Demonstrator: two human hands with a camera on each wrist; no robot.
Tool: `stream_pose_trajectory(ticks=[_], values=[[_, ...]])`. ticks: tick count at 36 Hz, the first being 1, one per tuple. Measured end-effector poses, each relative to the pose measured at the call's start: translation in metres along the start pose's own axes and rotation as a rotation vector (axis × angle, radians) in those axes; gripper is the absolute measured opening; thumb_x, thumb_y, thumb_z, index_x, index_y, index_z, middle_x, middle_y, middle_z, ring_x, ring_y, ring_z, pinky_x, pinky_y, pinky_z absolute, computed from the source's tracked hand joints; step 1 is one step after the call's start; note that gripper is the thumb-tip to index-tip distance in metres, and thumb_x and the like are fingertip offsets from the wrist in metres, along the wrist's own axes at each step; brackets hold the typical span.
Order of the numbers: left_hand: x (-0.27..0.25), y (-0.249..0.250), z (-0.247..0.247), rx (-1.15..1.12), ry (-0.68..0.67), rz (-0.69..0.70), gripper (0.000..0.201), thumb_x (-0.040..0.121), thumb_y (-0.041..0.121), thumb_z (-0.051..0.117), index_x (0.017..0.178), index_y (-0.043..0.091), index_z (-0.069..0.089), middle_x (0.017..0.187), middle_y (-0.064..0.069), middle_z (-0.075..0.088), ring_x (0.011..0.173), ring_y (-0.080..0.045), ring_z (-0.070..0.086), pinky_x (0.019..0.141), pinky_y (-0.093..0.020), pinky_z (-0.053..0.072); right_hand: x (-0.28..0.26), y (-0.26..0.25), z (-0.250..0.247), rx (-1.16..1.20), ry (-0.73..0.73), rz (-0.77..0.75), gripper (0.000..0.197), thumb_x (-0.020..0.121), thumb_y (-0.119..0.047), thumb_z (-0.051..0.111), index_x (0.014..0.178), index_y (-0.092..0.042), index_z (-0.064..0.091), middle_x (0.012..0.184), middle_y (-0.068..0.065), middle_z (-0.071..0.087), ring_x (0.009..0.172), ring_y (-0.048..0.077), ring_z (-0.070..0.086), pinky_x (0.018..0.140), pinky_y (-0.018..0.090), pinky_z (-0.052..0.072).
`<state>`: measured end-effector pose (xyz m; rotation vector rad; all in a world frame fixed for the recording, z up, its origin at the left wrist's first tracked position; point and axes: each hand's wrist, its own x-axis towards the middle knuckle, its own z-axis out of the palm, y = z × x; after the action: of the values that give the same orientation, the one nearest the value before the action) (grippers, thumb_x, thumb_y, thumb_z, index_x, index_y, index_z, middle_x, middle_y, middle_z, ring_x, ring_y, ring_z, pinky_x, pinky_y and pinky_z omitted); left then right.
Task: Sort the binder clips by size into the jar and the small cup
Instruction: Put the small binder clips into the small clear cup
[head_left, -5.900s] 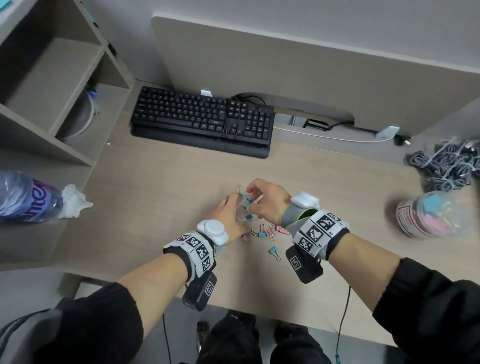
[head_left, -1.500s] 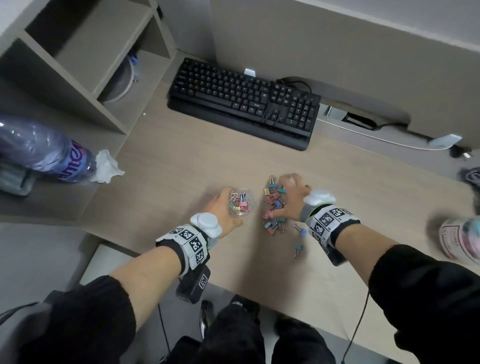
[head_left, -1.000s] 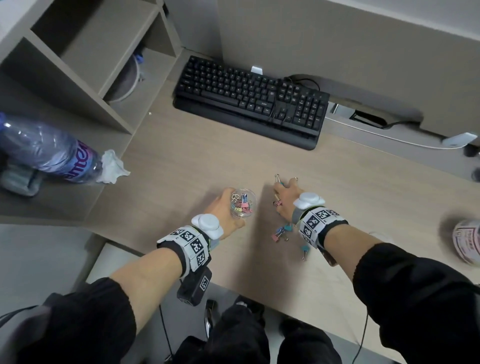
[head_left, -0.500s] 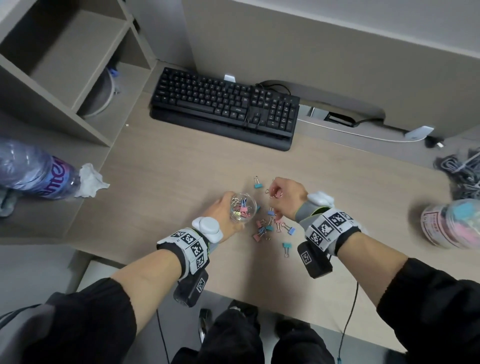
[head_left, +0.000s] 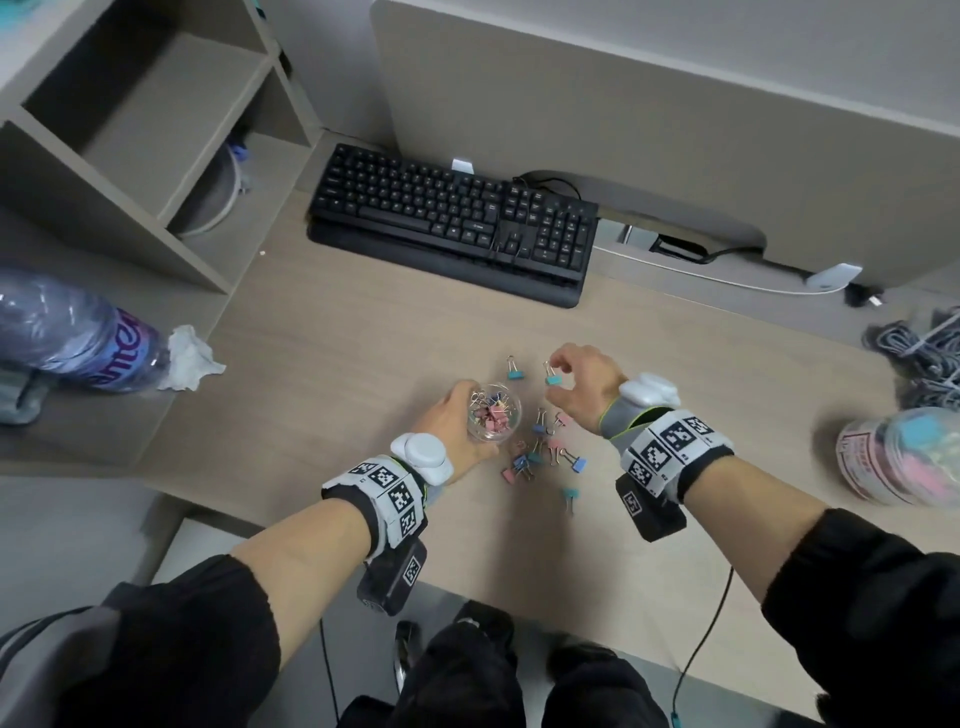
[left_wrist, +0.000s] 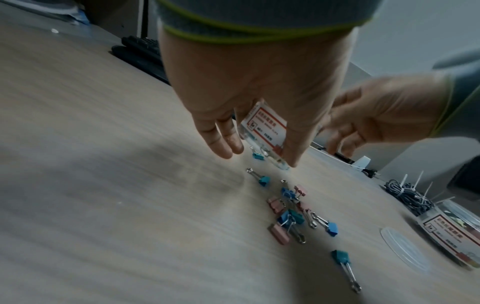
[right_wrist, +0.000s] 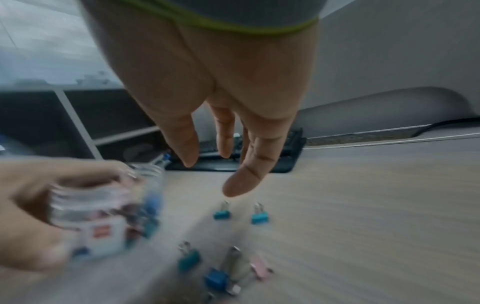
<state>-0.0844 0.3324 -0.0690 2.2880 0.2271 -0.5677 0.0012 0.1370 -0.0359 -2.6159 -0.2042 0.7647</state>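
My left hand (head_left: 460, 415) grips a small clear cup (head_left: 494, 419) partly filled with pink and blue binder clips, held just above the desk; the left wrist view shows its label (left_wrist: 262, 127). My right hand (head_left: 557, 370) hovers with relaxed, spread fingers over a small teal clip (head_left: 552, 382) and holds nothing. Its thumb (right_wrist: 235, 188) hangs above two teal clips (right_wrist: 222, 214) lying on the desk. Several loose clips (head_left: 540, 452) lie between my wrists. The bigger jar (head_left: 904, 457) with pink and blue clips stands at the far right.
A black keyboard (head_left: 452, 218) lies at the back of the desk. The jar's round lid (left_wrist: 402, 246) lies flat beside the jar. Bundled grey cables (head_left: 919, 348) sit at the back right. A plastic bottle (head_left: 67, 332) and crumpled tissue lie on the left shelf.
My right hand was curled half a second ago; its fingers are now spread above the teal clips at the far side of the pile. The left hand still holds the cup in place.
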Motion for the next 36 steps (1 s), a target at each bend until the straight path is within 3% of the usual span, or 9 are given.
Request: stream_pose_trajectory(ticks=[5, 7, 11, 16, 21, 24, 28, 32, 36], values=[[-0.008, -0.019, -0.006, -0.004, 0.030, -0.038, 0.078, 0.069, 0.027, 0.079, 0.134, 0.020, 0.037, 0.120, -0.004, 0.058, 0.099, -0.025, 0.059, 0.083, -0.034, 0.051, 0.025, 0.011, 0.010, -0.130, -0.068, 0.139, 0.050, 0.087, -0.035, 0.057, 0.132, -0.015, 0.046, 0.129, 0.012, 0.046, 0.105, 0.035, 0.057, 0.078, 0.034, 0.044], [-0.012, -0.028, -0.010, -0.010, 0.047, -0.058, 0.078, 0.069, 0.027, 0.079, 0.135, 0.021, 0.037, 0.121, -0.005, 0.057, 0.101, -0.026, 0.058, 0.085, -0.033, 0.051, 0.041, 0.013, 0.020, -0.175, -0.093, 0.134, 0.060, 0.079, -0.051, 0.052, 0.129, -0.019, 0.045, 0.128, 0.010, 0.046, 0.098, 0.033, 0.057, 0.082, 0.038, 0.048], [-0.017, -0.041, -0.018, -0.019, 0.059, -0.097, 0.077, 0.069, 0.027, 0.077, 0.135, 0.021, 0.037, 0.120, -0.005, 0.058, 0.098, -0.025, 0.059, 0.083, -0.032, 0.051, 0.054, -0.009, 0.035, -0.285, -0.118, 0.048, 0.055, 0.077, -0.055, 0.050, 0.124, -0.026, 0.044, 0.114, 0.004, 0.043, 0.086, 0.031, 0.060, 0.079, 0.046, 0.053], [-0.020, -0.052, -0.023, -0.013, 0.065, -0.112, 0.077, 0.069, 0.025, 0.077, 0.135, 0.018, 0.038, 0.122, -0.005, 0.058, 0.101, -0.025, 0.058, 0.083, -0.029, 0.048, 0.047, -0.039, 0.057, -0.470, -0.162, -0.104, 0.070, 0.080, -0.063, 0.054, 0.136, -0.026, 0.033, 0.128, 0.005, 0.038, 0.104, 0.033, 0.052, 0.079, 0.046, 0.051], [-0.018, -0.050, -0.025, -0.052, 0.050, -0.118, 0.072, 0.070, 0.025, 0.077, 0.131, 0.021, 0.039, 0.115, -0.002, 0.059, 0.094, -0.023, 0.060, 0.080, -0.031, 0.051, 0.028, -0.024, 0.065, -0.580, -0.265, -0.217, 0.074, 0.085, -0.060, 0.054, 0.143, -0.023, 0.027, 0.142, 0.006, 0.027, 0.120, 0.032, 0.044, 0.085, 0.045, 0.048], [-0.015, -0.046, -0.024, -0.071, 0.041, -0.116, 0.071, 0.070, 0.025, 0.076, 0.130, 0.022, 0.040, 0.114, 0.000, 0.060, 0.094, -0.022, 0.060, 0.081, -0.034, 0.053, 0.017, -0.009, 0.063, -0.584, -0.299, -0.227, 0.072, 0.083, -0.061, 0.056, 0.138, -0.021, 0.032, 0.142, 0.007, 0.027, 0.121, 0.032, 0.042, 0.087, 0.044, 0.047], [-0.012, -0.039, -0.020, -0.091, 0.032, -0.102, 0.070, 0.070, 0.022, 0.076, 0.131, 0.021, 0.040, 0.112, -0.001, 0.061, 0.094, -0.022, 0.061, 0.082, -0.035, 0.054, 0.004, 0.004, 0.066, -0.577, -0.276, -0.239, 0.086, 0.072, -0.075, 0.056, 0.139, -0.027, 0.033, 0.139, 0.004, 0.031, 0.120, 0.031, 0.043, 0.085, 0.043, 0.051], [-0.010, -0.036, -0.016, -0.090, 0.022, -0.088, 0.072, 0.070, 0.021, 0.077, 0.131, 0.018, 0.040, 0.113, -0.001, 0.061, 0.095, -0.022, 0.061, 0.081, -0.034, 0.053, -0.006, 0.009, 0.076, -0.619, -0.242, -0.231, 0.088, 0.074, -0.067, 0.063, 0.142, -0.024, 0.028, 0.143, 0.004, 0.027, 0.125, 0.030, 0.037, 0.082, 0.041, 0.053], [-0.010, -0.032, -0.011, -0.075, 0.025, -0.091, 0.072, 0.070, 0.023, 0.078, 0.132, 0.017, 0.040, 0.111, 0.000, 0.059, 0.094, -0.021, 0.060, 0.078, -0.030, 0.050, -0.003, 0.007, 0.080, -0.516, -0.219, -0.220, 0.064, 0.084, -0.041, 0.063, 0.138, -0.021, 0.034, 0.140, 0.009, 0.029, 0.118, 0.032, 0.041, 0.088, 0.040, 0.049]])
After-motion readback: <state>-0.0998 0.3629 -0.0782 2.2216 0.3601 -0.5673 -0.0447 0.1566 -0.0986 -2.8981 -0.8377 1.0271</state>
